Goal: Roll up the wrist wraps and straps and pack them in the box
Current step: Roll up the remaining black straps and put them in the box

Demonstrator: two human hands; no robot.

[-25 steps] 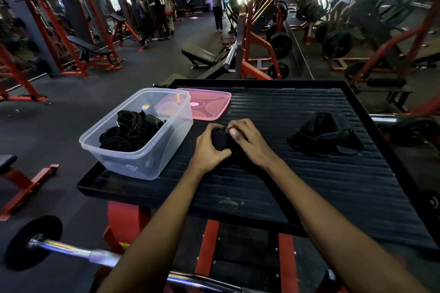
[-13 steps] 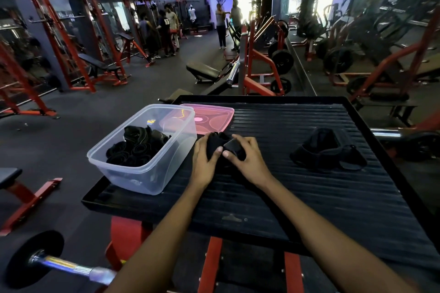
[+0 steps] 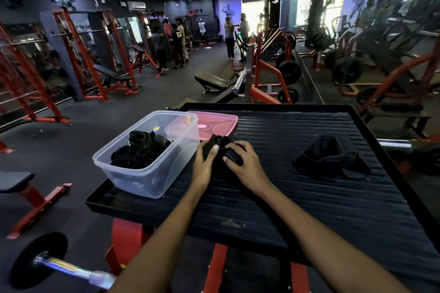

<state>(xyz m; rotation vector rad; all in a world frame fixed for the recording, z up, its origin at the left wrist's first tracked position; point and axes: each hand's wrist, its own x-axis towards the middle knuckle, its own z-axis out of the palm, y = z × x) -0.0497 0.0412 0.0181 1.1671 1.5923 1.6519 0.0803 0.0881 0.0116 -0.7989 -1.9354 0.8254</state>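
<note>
black wrap (image 3: 220,150) lifted higher between both hands.

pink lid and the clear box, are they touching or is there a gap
Cannot tell. In the head view the pink lid lies flat behind the clear box and shows through its wall, so any gap is hidden.

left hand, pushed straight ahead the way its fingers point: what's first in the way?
Probably the pink lid, lying just beyond the left hand and the black wrap it holds. The clear box sits to its left, likely missed; depth is unclear.
</note>
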